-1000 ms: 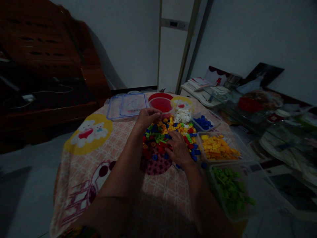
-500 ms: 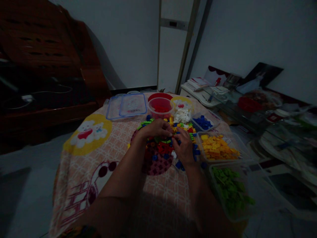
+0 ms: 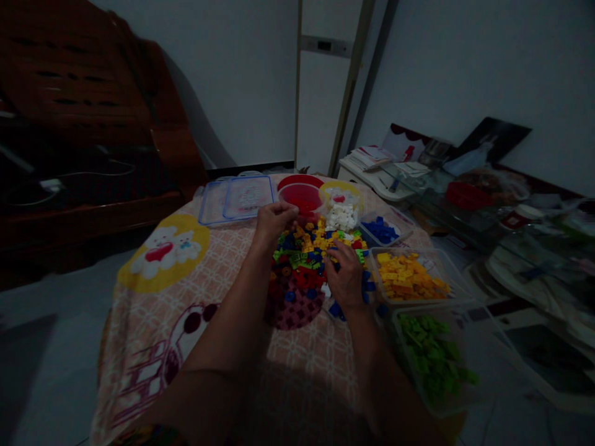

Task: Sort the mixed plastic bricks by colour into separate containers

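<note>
My left hand [image 3: 274, 224] is raised at the near left side of the round red-filled tub [image 3: 302, 201]. Its thumb and fingertips are pinched together; what lies between them is too small and dark to make out. Over the right part of the mixed heap of toy building bricks [image 3: 304, 257] hovers my right hand [image 3: 346, 275], thumb and fingers bent but apart, with nothing visible in them. Yellow, green, red, blue and a few white bricks make up the heap. A pile of white bricks [image 3: 343, 217] lies just beyond my right hand.
To the right stand clear boxes of blue bricks [image 3: 380, 230], yellow bricks [image 3: 409, 275] and green bricks [image 3: 432, 356]. Blue-rimmed lids [image 3: 248, 197] lie at the back left of the patterned tablecloth [image 3: 218, 260]. A cluttered glass table [image 3: 423, 192] is further right.
My left hand has moved away from my right hand, up and to the left towards the red tub. My right hand has stayed nearly in place over the heap.
</note>
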{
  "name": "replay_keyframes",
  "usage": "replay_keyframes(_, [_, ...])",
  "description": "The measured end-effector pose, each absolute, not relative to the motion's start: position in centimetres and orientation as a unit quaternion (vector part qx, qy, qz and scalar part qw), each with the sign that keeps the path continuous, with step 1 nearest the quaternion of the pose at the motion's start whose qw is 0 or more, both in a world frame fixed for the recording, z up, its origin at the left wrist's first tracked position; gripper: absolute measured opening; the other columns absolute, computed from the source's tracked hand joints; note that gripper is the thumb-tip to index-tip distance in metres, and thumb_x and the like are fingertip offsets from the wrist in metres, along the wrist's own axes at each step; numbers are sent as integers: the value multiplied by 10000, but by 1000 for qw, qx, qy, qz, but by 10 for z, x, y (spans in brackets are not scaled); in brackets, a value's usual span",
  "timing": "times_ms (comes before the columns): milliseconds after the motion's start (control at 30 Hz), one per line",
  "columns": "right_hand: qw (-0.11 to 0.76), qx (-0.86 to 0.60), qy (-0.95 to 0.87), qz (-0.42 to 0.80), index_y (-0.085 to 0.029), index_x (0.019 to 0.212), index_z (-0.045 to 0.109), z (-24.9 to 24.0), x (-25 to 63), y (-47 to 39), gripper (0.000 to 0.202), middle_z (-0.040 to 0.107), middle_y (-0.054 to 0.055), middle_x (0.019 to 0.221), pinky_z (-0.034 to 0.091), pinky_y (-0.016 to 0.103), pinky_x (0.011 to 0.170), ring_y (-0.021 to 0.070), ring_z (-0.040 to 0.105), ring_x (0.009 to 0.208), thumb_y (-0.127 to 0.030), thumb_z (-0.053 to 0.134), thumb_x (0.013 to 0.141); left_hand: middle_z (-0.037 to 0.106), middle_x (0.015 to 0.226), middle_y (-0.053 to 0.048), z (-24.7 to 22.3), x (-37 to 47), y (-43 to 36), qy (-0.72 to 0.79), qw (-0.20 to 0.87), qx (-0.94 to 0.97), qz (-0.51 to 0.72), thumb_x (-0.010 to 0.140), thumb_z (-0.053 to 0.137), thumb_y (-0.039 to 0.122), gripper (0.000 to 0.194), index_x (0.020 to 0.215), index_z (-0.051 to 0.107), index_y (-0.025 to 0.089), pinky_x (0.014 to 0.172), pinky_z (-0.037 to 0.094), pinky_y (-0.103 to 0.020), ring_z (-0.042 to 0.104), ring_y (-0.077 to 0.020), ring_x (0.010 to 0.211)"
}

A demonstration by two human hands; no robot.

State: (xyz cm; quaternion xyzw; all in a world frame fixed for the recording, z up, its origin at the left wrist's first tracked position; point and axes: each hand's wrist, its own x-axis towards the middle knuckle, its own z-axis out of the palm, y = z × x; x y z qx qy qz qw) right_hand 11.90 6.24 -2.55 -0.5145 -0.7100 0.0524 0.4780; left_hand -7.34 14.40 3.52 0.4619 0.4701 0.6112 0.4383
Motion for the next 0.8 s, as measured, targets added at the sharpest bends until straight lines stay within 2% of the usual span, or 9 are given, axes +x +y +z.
replay_keyframes(200, [475, -512, -713, 57, -208, 982, 745, -26, 119, 62, 188, 689, 142, 1272, 468, 481, 1082, 273, 592, 1221, -192, 572, 909, 681, 669, -16, 25, -73, 154, 451, 441, 369, 683, 656, 772, 257, 251, 832, 651, 125, 632, 557, -254, 639, -112, 579])
replay_keyframes(300, [466, -508, -722, 59, -214, 936, 747, -26, 119, 63, 179, 684, 135, 1282, 470, 486, 1078, 273, 587, 1221, -171, 579, 893, 724, 784, -54, 22, -72, 157, 445, 454, 362, 681, 675, 762, 215, 304, 943, 661, 112, 729, 584, -293, 700, -143, 704])
replay_keyframes(400, [435, -502, -745, 65, -206, 848, 742, -26, 119, 62, 159, 676, 137, 1295, 443, 510, 1108, 286, 562, 1254, -136, 599, 857, 732, 838, -66, 21, -71, 158, 441, 457, 364, 681, 677, 757, 206, 324, 972, 662, 112, 780, 590, -325, 720, -167, 783])
replay_keyframes(533, [363, -489, -790, 70, -196, 787, 735, -24, 117, 59, 131, 613, 137, 1404, 369, 550, 1170, 310, 476, 1362, -126, 637, 841, 730, 805, -55, 23, -73, 155, 433, 462, 385, 672, 650, 771, 220, 294, 912, 683, 119, 772, 591, -336, 704, -167, 744])
replay_keyframes(667, [313, -479, -818, 60, -197, 878, 752, -24, 116, 55, 111, 478, 114, 1553, 295, 603, 1204, 341, 346, 1468, -125, 707, 807, 730, 766, -55, 24, -75, 153, 426, 474, 416, 649, 639, 776, 235, 260, 857, 703, 113, 748, 588, -327, 681, -150, 674])
replay_keyframes(800, [293, -477, -827, 51, -184, 916, 752, -27, 114, 53, 150, 422, 126, 1592, 293, 605, 1203, 349, 306, 1491, -97, 690, 811, 715, 688, -46, 25, -73, 153, 436, 485, 442, 616, 643, 781, 264, 266, 849, 712, 111, 692, 582, -318, 673, -156, 627])
